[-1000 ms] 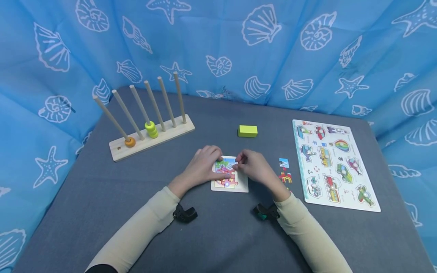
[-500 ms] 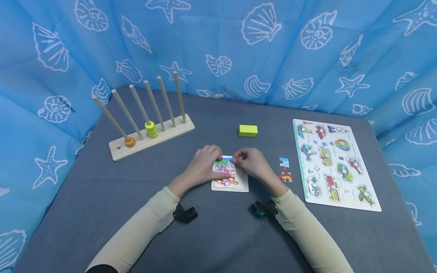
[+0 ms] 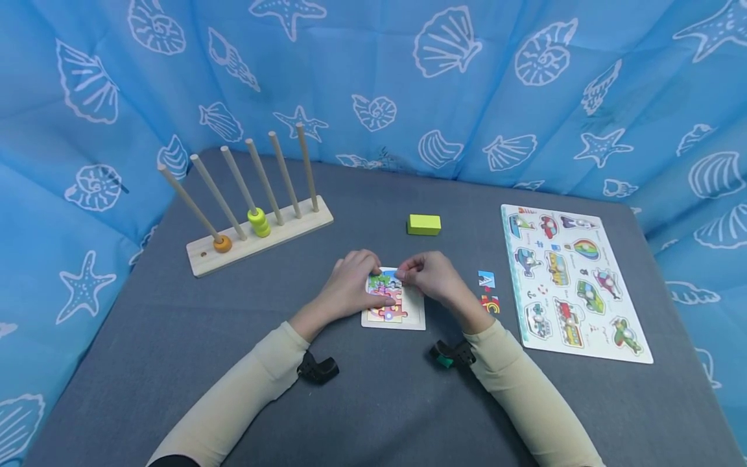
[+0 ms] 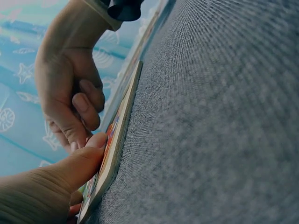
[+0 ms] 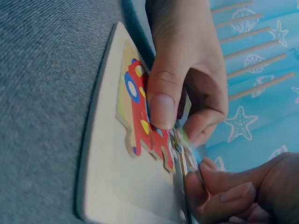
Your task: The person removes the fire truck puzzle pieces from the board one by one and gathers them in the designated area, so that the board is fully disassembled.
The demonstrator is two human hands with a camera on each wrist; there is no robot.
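Note:
A small square wooden jigsaw board lies on the table between both hands. Joined jigsaw pieces with a red picture cover its left part, and bare wood shows on the right. My left hand holds the board, thumb pressing on the red pieces and fingers bent at its far left. At the far edge my right hand pinches a jigsaw piece between thumb and fingers, low over the other pieces. The right wrist view shows both thumbs close together, with much of this piece hidden by the fingertips.
Right of the board lie loose jigsaw pieces, a blue one and a red one. Farther right is a vehicle peg puzzle. A yellow-green block sits behind; a wooden peg rack with rings stands back left.
My right hand has shifted slightly away from me and left, to the board's far edge, still pinching the piece. My left hand has stayed on the board.

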